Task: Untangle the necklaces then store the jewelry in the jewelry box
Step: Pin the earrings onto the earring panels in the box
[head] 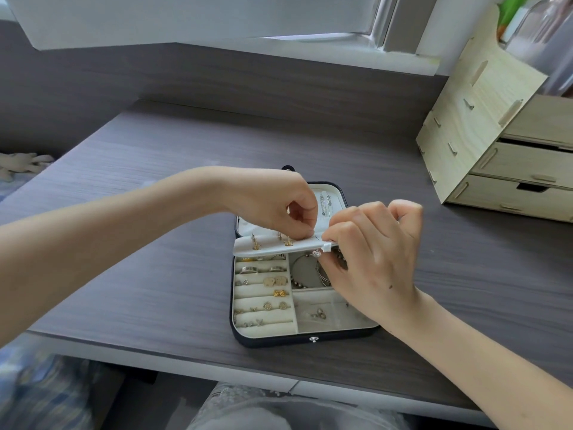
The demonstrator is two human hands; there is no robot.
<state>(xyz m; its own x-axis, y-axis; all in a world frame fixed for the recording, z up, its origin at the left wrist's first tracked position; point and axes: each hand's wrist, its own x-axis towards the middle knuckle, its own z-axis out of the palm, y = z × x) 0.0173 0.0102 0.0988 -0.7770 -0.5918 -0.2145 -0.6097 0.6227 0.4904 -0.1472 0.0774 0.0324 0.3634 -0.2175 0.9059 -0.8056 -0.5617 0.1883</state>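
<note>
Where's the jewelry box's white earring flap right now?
Head view, centre: the white earring flap is held across the open jewelry box, above the ring rolls. The right hand grips its right end; fingertips of the left hand meet its top.

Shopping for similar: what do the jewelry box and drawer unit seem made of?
Jewelry box: dark smooth shell, possibly faux leather; cream lining looks velvety, matte. Drawer unit: pale, seemingly unfinished plywood, showing grain and slotted tab joints.

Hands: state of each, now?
Left hand: pinching a small piece on the earring flap, too small to identify.
Right hand: pinching the earring flap's edge.
</note>
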